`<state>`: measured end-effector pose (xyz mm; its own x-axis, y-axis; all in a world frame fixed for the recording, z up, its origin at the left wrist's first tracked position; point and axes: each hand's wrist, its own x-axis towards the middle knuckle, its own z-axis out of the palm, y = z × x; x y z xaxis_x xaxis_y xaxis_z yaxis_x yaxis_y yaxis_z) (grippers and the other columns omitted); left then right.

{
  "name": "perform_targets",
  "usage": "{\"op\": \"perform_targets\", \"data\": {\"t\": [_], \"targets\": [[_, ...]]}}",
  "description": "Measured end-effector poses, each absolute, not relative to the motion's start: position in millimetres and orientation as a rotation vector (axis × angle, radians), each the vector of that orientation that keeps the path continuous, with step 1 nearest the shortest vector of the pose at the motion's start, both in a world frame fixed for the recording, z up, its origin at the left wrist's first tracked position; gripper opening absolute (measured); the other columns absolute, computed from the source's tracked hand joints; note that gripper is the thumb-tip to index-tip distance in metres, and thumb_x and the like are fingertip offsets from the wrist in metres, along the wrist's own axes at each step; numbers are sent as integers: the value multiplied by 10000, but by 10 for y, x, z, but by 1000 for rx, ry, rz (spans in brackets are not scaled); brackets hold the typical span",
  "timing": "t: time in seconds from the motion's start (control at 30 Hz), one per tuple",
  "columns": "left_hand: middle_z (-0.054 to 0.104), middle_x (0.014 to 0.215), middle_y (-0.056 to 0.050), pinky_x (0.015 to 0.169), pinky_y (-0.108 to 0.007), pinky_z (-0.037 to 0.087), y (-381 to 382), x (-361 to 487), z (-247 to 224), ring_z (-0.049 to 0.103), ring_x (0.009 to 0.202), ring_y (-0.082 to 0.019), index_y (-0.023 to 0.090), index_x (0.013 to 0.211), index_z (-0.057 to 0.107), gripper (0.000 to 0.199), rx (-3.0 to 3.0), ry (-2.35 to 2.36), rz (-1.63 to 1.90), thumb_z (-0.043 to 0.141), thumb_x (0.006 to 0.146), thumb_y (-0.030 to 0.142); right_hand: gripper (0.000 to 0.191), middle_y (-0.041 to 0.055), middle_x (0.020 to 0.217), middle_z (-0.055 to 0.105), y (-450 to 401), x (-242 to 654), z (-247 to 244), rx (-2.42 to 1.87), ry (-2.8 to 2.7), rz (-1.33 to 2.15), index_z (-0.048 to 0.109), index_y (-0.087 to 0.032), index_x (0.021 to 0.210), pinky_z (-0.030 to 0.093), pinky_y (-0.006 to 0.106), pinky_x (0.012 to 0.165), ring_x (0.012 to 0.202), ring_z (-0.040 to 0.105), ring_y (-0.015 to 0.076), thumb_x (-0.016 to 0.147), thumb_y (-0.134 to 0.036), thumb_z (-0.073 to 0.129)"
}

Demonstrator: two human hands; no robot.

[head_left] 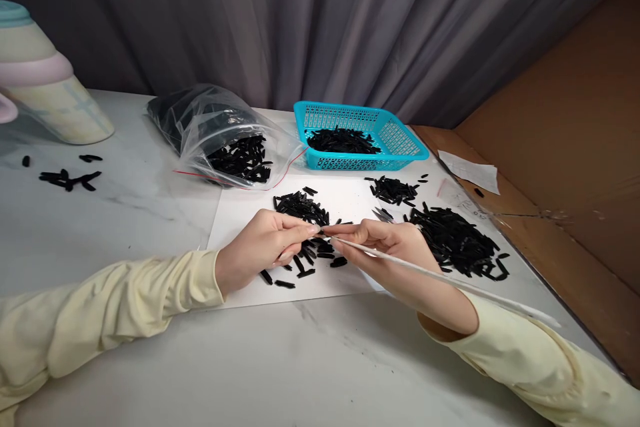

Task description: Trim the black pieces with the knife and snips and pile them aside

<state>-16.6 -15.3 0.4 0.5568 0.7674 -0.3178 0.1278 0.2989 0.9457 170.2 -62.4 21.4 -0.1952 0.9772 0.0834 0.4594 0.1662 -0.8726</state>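
Note:
My left hand pinches a tiny black piece between thumb and index finger, over a white sheet. Meeting it from the right, my right hand is closed on a long thin white stick, whose tip is at the black piece. The stick's rear end reaches back over the right forearm. Under and behind the fingertips, loose black pieces lie on the sheet. A larger black pile is right of my right hand, with a smaller pile behind it.
A clear zip bag of black pieces lies open at the back, beside a blue basket holding more. At the left stand a pastel tumbler and a few scattered pieces. A paper scrap lies near the cardboard wall.

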Motion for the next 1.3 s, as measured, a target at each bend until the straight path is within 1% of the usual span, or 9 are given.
{"op": "perform_targets", "data": {"t": [0.13,0.23,0.4,0.6,0.7,0.8,0.9,1.0,1.3], "targets": [[244,407,98,352,-175,107,-158,-152,29,165,362,-19,119,639,525,248,1164,938,518,543,829,277,225,42,919,722,-677,1663,161,-1404,-1908,671,544,-185,631,462,204,505,742,681,171,854,-210,559],[248,423,95,351,-176,106,-154,-131,45,179,363,-21,113,660,532,234,1130,968,521,536,837,267,144,54,977,709,-700,1639,35,-1307,-2026,442,571,-187,746,493,219,551,699,674,152,880,-182,519],[243,436,93,356,-173,119,-150,-105,62,185,371,-22,122,611,488,266,1095,997,525,527,843,246,98,94,1036,678,-709,1597,-166,-1149,-2089,122,540,-184,874,522,244,632,805,671,170,907,-134,462],[240,437,94,357,-169,127,-174,-113,60,187,378,-26,133,597,458,280,1092,983,533,528,844,246,86,130,1069,657,-705,1584,-216,-1125,-2109,65,524,-162,944,520,227,679,875,659,169,901,-112,468],[234,437,98,356,-167,125,-177,-117,54,183,377,-25,123,635,500,246,1102,976,534,532,842,252,78,92,1039,678,-676,1605,-172,-1222,-2038,207,525,-182,919,518,229,672,840,671,162,892,-120,486],[239,433,101,353,-164,123,-165,-115,54,185,373,-24,113,667,528,223,1097,973,534,535,840,254,152,56,972,704,-625,1635,-51,-1329,-1813,511,502,-202,727,506,236,611,796,684,171,871,-174,542],[235,434,102,350,-164,121,-150,-116,49,183,371,-23,116,666,522,226,1089,969,526,537,839,262,290,64,871,720,-574,1674,88,-1323,-1563,894,460,-199,587,507,272,661,934,661,237,804,-248,646],[233,436,102,351,-169,119,-145,-126,35,178,372,-25,116,671,531,228,1105,948,520,538,841,269,307,86,869,720,-544,1703,163,-1305,-1386,1216,494,-183,562,511,315,701,962,648,270,737,-306,714],[237,436,95,355,-175,117,-154,-142,29,177,377,-29,108,699,588,228,1131,921,515,537,844,277,247,94,925,716,-550,1712,136,-1275,-1263,1335,558,-164,590,491,293,661,878,664,230,717,-280,735]]}}
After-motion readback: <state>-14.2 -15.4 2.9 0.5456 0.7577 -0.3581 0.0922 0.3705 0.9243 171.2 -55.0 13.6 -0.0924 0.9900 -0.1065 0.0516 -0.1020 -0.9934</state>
